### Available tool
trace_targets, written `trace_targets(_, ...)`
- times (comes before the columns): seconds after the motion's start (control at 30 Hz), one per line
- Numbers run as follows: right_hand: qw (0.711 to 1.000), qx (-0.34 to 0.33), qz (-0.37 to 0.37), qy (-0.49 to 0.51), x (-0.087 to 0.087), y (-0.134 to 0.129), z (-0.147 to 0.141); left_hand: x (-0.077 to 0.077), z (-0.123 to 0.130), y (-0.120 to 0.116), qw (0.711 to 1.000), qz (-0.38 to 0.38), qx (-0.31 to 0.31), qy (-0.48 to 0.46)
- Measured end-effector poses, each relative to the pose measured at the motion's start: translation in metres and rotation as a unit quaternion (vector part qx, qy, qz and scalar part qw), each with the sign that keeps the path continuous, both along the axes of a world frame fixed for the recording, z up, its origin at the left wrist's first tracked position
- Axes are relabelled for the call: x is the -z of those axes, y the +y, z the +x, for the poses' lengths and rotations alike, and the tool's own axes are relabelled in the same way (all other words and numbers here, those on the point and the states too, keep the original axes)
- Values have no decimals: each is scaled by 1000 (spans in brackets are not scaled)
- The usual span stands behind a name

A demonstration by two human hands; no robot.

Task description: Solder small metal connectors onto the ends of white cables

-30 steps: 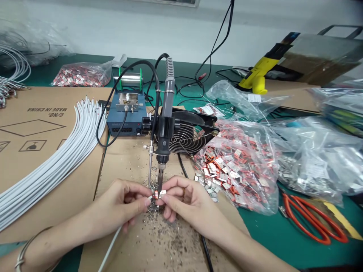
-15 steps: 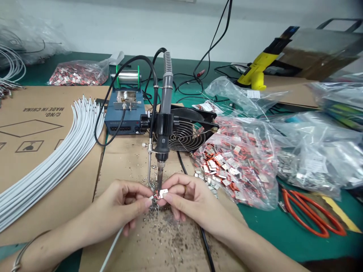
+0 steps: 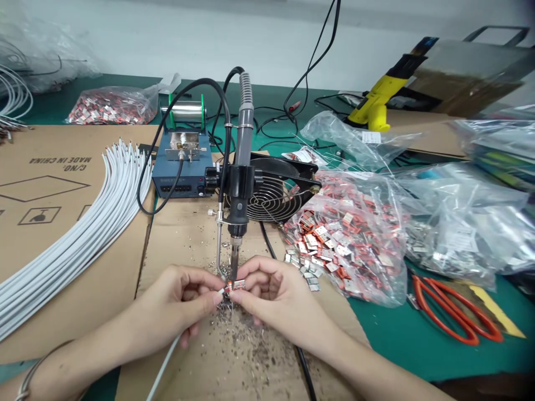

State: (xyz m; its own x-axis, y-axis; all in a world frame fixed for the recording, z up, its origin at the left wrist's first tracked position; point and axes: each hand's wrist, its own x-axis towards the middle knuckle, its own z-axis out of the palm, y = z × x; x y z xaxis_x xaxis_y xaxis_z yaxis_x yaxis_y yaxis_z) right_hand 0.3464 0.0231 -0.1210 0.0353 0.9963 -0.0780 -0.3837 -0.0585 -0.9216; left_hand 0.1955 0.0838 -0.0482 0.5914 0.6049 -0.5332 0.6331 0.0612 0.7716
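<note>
Below the upright soldering iron (image 3: pixel 240 195), my left hand (image 3: pixel 184 306) pinches the end of a white cable (image 3: pixel 164 368), which trails down toward the front edge. My right hand (image 3: pixel 276 301) is closed on a small metal connector with orange parts (image 3: pixel 238 284), held against the cable end. The iron's tip meets the work or sits just over it; contact is too small to tell. A thin metal feed tube (image 3: pixel 219 245) comes down beside the iron. Solder bits lie scattered on the cardboard (image 3: pixel 175 239) underneath.
White cables (image 3: pixel 96 223) lie bundled at left. Behind the hands stand a blue soldering station (image 3: pixel 181 172), a solder spool (image 3: pixel 186 111) and a black fan (image 3: pixel 271 192). To the right are a bag of connectors (image 3: pixel 355 239), orange-handled scissors (image 3: pixel 451 312) and a yellow heat gun (image 3: pixel 374 100).
My right hand has turned the connector and shifted it slightly left, so that its orange part now shows more beneath the iron. My left hand has barely moved. The camera view has shifted a little.
</note>
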Motion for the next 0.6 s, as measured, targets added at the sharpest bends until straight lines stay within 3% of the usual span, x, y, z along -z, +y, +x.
trace_targets(0.37, 996, 11, 28, -81, 8, -1, -2, 0, 0, -1, 1000, 3, -4, -2)
trace_targets(0.6, 996, 6, 34, -77, 8, 0, 0, -1, 2, -1, 1000, 12, -3, 2)
